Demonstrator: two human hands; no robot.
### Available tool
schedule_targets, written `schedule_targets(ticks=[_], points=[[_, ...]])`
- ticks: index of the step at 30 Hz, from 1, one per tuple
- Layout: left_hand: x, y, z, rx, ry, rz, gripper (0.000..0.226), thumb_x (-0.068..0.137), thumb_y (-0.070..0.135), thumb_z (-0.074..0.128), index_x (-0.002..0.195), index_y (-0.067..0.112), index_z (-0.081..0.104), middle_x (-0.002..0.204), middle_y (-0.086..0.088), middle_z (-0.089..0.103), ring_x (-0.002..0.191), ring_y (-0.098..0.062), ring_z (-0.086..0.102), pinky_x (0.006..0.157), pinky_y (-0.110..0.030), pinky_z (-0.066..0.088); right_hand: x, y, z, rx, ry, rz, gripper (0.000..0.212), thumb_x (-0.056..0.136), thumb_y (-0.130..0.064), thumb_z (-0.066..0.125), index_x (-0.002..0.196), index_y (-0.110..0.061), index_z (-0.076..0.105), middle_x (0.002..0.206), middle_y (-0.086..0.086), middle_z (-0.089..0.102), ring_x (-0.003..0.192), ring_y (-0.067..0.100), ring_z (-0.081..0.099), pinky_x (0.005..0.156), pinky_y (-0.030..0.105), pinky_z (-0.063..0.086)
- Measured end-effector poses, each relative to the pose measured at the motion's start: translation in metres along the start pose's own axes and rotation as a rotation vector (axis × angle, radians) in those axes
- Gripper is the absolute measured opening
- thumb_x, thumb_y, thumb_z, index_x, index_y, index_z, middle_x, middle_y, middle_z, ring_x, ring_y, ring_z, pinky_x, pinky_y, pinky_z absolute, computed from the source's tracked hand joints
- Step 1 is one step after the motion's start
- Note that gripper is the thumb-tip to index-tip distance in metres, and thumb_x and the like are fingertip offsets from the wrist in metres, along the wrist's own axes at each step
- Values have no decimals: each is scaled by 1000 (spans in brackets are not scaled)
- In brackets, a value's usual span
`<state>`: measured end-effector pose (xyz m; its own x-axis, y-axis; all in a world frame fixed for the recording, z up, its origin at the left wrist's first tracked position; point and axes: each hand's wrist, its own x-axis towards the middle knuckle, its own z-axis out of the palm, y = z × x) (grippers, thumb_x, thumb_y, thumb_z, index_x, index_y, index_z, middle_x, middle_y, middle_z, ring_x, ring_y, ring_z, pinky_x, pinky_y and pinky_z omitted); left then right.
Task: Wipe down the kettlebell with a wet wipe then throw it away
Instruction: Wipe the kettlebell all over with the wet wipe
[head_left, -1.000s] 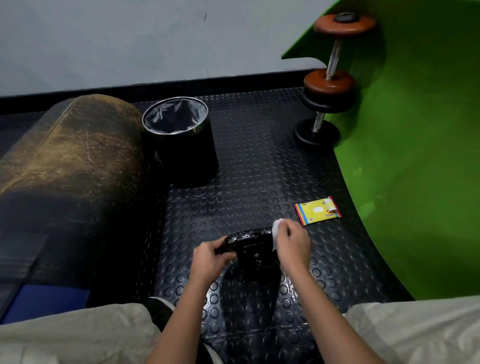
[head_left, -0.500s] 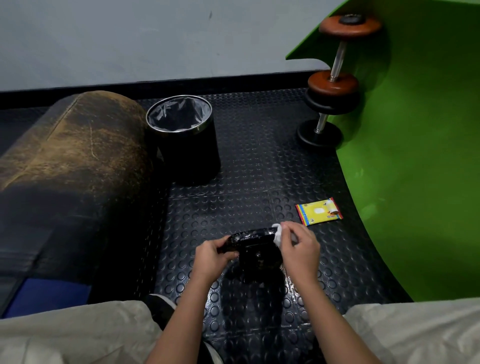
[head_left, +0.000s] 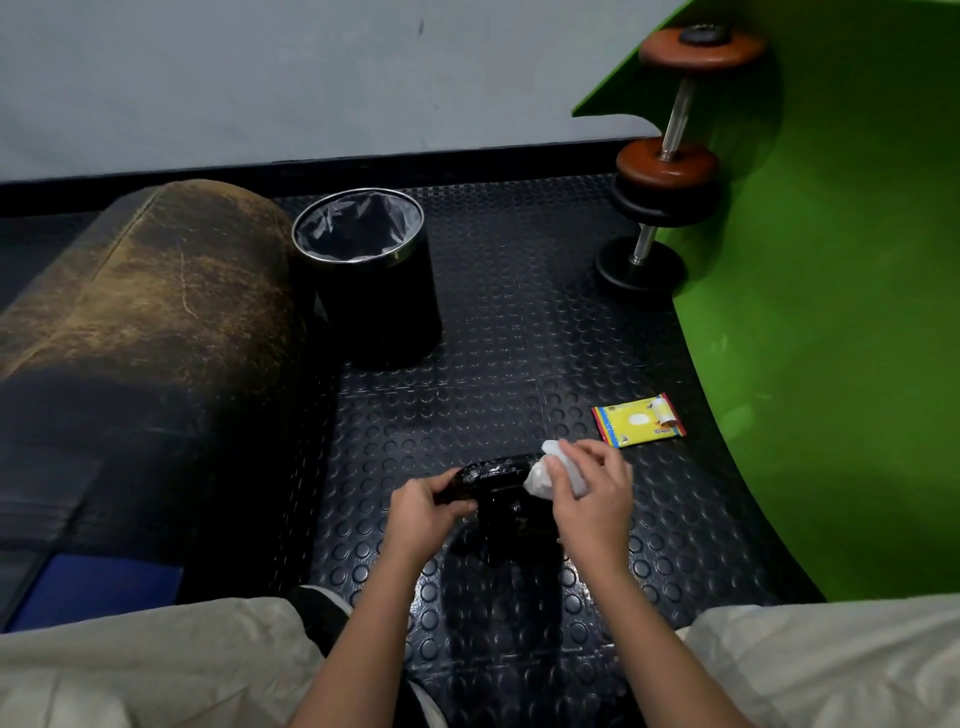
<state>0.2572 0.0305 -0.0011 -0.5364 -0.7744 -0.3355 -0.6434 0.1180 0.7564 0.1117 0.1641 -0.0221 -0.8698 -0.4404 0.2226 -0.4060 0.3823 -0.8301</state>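
Note:
A black kettlebell (head_left: 501, 493) stands on the studded rubber floor between my knees, its handle glossy and wet. My left hand (head_left: 423, 512) grips the left end of the handle. My right hand (head_left: 592, 499) holds a crumpled white wet wipe (head_left: 545, 475) pressed against the right end of the handle. The kettlebell's body is mostly hidden below my hands and in shadow. A black bin (head_left: 371, 270) with a steel rim and a grey liner stands farther back, left of centre.
A yellow wet-wipe packet (head_left: 639, 420) lies on the floor just right of my right hand. A worn brown leather bolster (head_left: 156, 312) fills the left. A dumbbell (head_left: 670, 156) leans against the green curved board (head_left: 831, 338) at the right.
My right hand has slid the wipe from over the handle's right end down its side and lifted slightly, showing more of the wipe. My left hand stays on the handle.

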Motion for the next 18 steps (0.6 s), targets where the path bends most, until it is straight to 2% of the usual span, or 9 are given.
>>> schedule_targets(ticks=[2,5,7,10,12,14,16,18], points=[[1,0,-1,-1,1,-3,50,75,18,81,122,29,67,100,10,73,90,1,62,80,-10,41,-2,-2,3,-30,28,27,21,95,-30,64,113,-27,74,124,-10,55,115,10,39,97,34,42],[1,1,0,8,10,-1,50,75,18,81,122,28,67,101,8,73,91,0,62,81,-12,41,-12,-9,10,-105,-18,-116,30,99,-35,51,119,-27,72,129,-11,60,123,12,44,106,37,37],[0,1,0,11,13,2,49,75,17,81,121,29,68,96,9,73,87,0,62,79,-12,41,-18,-9,13,-97,-42,-242,32,99,-32,51,122,-23,71,131,-9,63,128,12,49,111,35,35],[0,1,0,8,8,2,49,75,17,82,120,28,68,94,11,72,87,1,62,80,-12,41,-19,0,13,-54,-42,-358,27,97,-18,56,118,-17,73,130,-4,66,126,14,55,111,32,37],[0,1,0,15,7,0,50,75,18,82,122,27,67,103,8,73,91,1,61,83,-12,41,-17,6,8,-42,-16,-285,28,96,-13,56,119,-17,73,131,-5,65,126,12,54,110,30,38],[0,1,0,15,5,-2,51,75,19,82,123,26,66,107,6,73,92,1,60,84,-13,42,-11,7,1,-24,26,-107,28,100,-15,53,120,-20,71,129,-10,64,124,11,54,107,28,40],[1,0,-1,18,3,1,51,75,19,82,123,27,66,107,6,73,92,0,60,83,-13,42,-2,0,-4,-1,25,78,25,101,-18,51,116,-22,70,118,-12,65,117,13,57,96,27,43],[1,0,-1,18,4,1,51,75,19,82,123,27,66,105,6,73,92,0,61,83,-13,42,9,-9,-4,-40,-17,127,22,100,-19,49,106,-23,70,104,-13,63,106,15,57,87,28,42]])
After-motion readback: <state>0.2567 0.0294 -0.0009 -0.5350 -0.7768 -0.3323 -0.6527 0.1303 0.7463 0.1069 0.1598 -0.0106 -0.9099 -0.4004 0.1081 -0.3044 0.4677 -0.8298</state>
